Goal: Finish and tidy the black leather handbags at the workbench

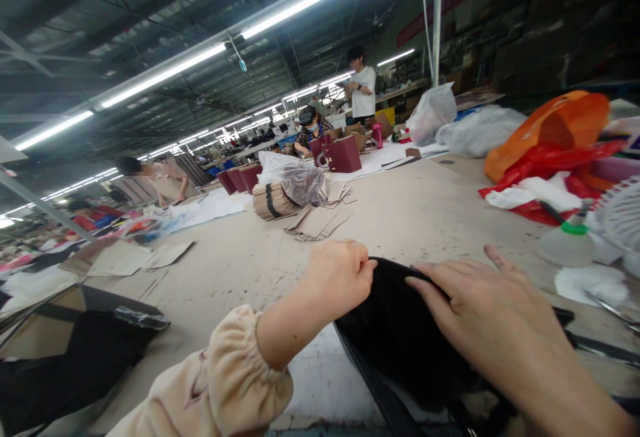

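A black bag (407, 330), soft and dark inside, stands at the near edge of the table in front of me. My left hand (343, 270) is closed, pinching the far left end of its upper rim between thumb and fingers. Farther right along the same rim, my right hand (487, 304) grips the edge, thumb on the near side and fingers on the far side; its little finger side is raised. The bag's lower part runs out of the picture, and my right forearm covers some of it.
Strapped and loose cardboard strips (275, 202) lie mid-table beside a clear plastic bag (295, 177). Maroon boxes (343, 155) stand behind. At right are an orange bag (550, 130), a green-collared bottle (567, 244) and a white fan (623, 214). Black material (75, 357) lies left. Several people work beyond.
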A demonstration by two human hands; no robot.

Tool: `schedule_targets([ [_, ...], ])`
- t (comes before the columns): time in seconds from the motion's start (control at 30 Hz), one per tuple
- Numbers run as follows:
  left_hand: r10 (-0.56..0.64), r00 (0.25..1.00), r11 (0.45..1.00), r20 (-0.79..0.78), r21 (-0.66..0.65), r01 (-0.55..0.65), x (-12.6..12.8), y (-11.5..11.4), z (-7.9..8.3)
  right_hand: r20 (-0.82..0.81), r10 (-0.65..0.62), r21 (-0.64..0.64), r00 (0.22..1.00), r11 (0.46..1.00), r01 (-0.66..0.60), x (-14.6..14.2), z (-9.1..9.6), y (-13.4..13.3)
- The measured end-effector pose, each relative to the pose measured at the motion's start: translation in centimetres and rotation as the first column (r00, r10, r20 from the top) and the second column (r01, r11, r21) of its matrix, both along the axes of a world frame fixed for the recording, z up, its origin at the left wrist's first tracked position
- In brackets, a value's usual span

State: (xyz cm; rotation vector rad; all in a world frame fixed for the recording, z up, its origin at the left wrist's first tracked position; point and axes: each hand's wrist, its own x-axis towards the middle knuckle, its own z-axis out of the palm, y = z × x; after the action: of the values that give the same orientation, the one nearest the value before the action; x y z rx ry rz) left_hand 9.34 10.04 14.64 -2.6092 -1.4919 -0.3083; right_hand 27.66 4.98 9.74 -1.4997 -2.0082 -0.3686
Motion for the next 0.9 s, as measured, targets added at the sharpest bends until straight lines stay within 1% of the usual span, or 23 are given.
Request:
schedule_targets([
  [0.1,-0.005,1.000,1.000,0.020,0.000,0.005,-0.1,-0.1,-0.1,-0.023,0.008,-0.032,1.000,0.999,-0.009,-0.5,0.1,-0.2],
  [0.2,-0.011,0.999,1.000,0.035,0.008,0.011,-0.1,-0.1,-0.2,-0.051,0.017,-0.031,0.999,0.999,-0.018,-1.1,0.4,-0.2],
  [0.37,0.000,0.999,1.000,0.034,0.003,-0.001,-0.1,-0.2,-0.3,-0.048,-0.026,0.024,0.999,0.999,0.028,-1.8,0.2,0.2],
  [0.5,0.008,0.999,1.000,0.035,0.006,-0.008,0.0,-0.2,-0.2,-0.050,-0.030,0.067,0.998,0.997,0.033,-2.4,0.0,0.8],
  [0.57,0.006,0.998,1.000,0.063,-0.006,-0.005,-0.1,-0.2,-0.1,-0.055,-0.034,0.088,0.998,0.995,0.039,-2.6,0.0,1.0],
  [0.67,-0.040,0.986,0.997,0.163,-0.054,0.049,-0.5,-0.6,0.1,-0.067,-0.038,0.110,0.997,0.993,0.046,-2.7,0.1,1.0],
  [0.77,-0.076,0.947,0.988,0.312,-0.108,0.115,-1.3,-1.5,0.1,-0.076,-0.032,0.108,0.997,0.993,0.041,-2.7,0.2,0.8],
  [0.9,-0.023,0.876,0.980,0.482,-0.160,0.114,-2.1,-2.5,0.2,-0.063,-0.019,0.103,0.998,0.994,0.025,-2.8,0.4,0.6],
])
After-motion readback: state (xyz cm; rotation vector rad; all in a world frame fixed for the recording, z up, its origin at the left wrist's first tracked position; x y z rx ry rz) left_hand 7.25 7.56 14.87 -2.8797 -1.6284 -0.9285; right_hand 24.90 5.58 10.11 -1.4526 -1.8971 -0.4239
